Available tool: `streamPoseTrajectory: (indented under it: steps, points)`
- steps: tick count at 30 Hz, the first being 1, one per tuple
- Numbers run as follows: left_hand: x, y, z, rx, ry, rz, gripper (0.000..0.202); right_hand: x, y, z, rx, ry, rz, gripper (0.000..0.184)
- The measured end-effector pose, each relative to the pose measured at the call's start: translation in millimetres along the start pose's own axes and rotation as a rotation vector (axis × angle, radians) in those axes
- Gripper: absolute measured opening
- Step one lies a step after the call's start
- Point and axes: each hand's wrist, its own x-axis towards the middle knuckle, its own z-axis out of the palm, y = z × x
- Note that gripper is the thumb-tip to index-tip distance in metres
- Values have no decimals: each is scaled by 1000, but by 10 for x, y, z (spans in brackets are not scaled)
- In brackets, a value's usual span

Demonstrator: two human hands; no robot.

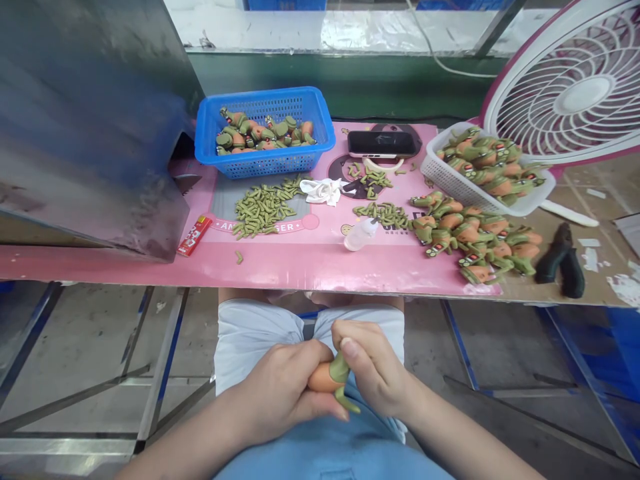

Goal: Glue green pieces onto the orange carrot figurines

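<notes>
Over my lap, both hands close on one small toy figure [331, 377] with an orange body and green limbs. My left hand [280, 393] wraps round the orange body. My right hand [373, 363] pinches its green upper part, and a green limb sticks out below. On the pink table mat [310, 257] lie a heap of loose green pieces [263, 208] and a pile of finished figures [470, 237].
A blue basket [265, 130] and a white basket [483, 170] hold more figures. A phone [383, 142], white cloth [323, 190], small squeeze bottle [361, 235], red packet [194, 235], black pliers [563, 259], a fan [575, 87] and a metal hood [90, 120] share the table.
</notes>
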Motion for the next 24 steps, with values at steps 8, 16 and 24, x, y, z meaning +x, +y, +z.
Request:
streamPoseTrajectory:
  steps: [8,16,24]
  points:
    - [-3,-11,7,-12,20,32,48,-9,2,10,-1,-23,43,43]
    - [10,-97,-3,-385,169,-59,46,122,196,-136,-132,392,-17,36]
    - [159,-116,75,-1227,301,-108,46,632,857,-355,-337,684,197,52]
